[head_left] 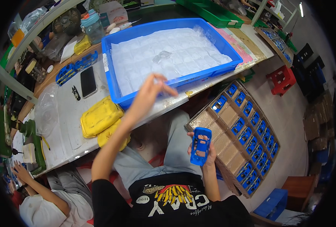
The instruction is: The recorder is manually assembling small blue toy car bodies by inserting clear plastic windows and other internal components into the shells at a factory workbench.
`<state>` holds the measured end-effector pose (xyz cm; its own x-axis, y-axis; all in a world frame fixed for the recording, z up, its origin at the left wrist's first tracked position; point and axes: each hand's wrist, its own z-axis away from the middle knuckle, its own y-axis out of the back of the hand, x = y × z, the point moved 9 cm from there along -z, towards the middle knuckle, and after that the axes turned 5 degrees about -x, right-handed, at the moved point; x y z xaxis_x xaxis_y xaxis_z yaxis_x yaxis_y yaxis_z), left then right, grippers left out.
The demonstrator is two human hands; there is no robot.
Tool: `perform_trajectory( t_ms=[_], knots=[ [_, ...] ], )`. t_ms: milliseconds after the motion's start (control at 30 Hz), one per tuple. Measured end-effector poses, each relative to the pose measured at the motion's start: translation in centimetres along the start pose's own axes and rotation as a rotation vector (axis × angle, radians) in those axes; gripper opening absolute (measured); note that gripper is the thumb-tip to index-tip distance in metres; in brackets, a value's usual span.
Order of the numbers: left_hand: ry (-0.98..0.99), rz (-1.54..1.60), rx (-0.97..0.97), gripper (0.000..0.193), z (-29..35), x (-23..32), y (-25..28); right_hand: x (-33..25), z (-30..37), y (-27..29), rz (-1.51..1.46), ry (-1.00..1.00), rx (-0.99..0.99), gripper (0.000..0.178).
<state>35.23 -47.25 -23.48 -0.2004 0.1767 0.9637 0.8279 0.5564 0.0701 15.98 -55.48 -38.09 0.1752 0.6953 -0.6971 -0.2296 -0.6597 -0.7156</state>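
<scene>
My right hand is closed around a blue toy car body shell, held upright with its window openings facing up at me, above my lap. My left hand is raised over the front edge of a blue plastic tray, slightly smeared by motion. Its fingers are apart and I see nothing in them. A white, quilted-looking sheet lines the tray, with a small clear plastic piece lying on it. To my right, a divided box holds several blue car shells in rows; some compartments show bare cardboard.
Left of the tray lie a yellow folded bundle, a phone, a small black tool and more blue shells. A bottle stands behind. A red stool is at right; a co-worker's arm shows lower left.
</scene>
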Motion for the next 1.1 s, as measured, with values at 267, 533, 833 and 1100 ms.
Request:
perform_trajectory(
  t_ms=[267, 533, 833, 1100],
  knots=[
    [0.215, 0.407, -0.022, 0.023, 9.6, -5.2, -7.4, -0.6, -0.8, -6.9, -0.309, 0.02, -0.417, 0.074],
    [0.274, 0.12, 0.115, 0.018, 10.0, -7.3, -3.1, 3.7, -1.5, -6.1, -0.114, -0.196, -0.342, 0.062],
    [0.04, -0.369, 0.798, 0.019, 16.0, -2.0, 4.7, 3.0, -7.2, -0.7, -0.336, -0.265, -0.158, 0.059],
    [0.193, -1.068, 0.345, 0.013, 19.9, -6.3, -1.3, 2.6, -10.5, 5.0, -0.247, -0.297, -0.077, 0.054]
  ],
)
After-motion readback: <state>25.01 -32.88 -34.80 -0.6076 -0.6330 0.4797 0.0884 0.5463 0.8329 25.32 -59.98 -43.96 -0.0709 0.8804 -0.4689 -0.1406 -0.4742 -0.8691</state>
